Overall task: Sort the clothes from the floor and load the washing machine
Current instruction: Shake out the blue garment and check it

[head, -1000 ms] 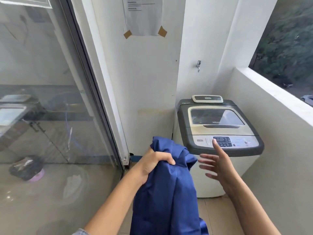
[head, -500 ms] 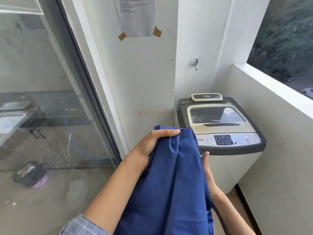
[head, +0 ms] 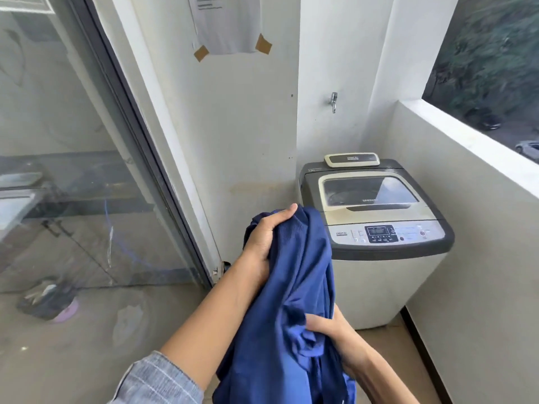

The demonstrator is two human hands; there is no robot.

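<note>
left hand point(head: 264, 240) grips blue garment point(head: 291, 301) top; right hand point(head: 326, 325) lower.

Layout of the balcony. The washing machine point(head: 376, 237) stands at 1 o'clock, in the far corner, its lid down; a small device point(head: 352, 159) lies on its rear edge. A tap point(head: 334, 101) projects from the wall directly above it, at 12 o'clock. A taped paper point(head: 226, 23) hangs on the wall at 11 o'clock. The glass door point(head: 78, 158) runs along 9 to 10 o'clock; the parapet point(head: 472, 144) along 2 to 3 o'clock. The garment point(head: 294, 301) hangs in front of the machine, near 6 o'clock, the left hand point(head: 264, 240) at its top, the right hand point(head: 329, 325) lower, on its right side.
</note>
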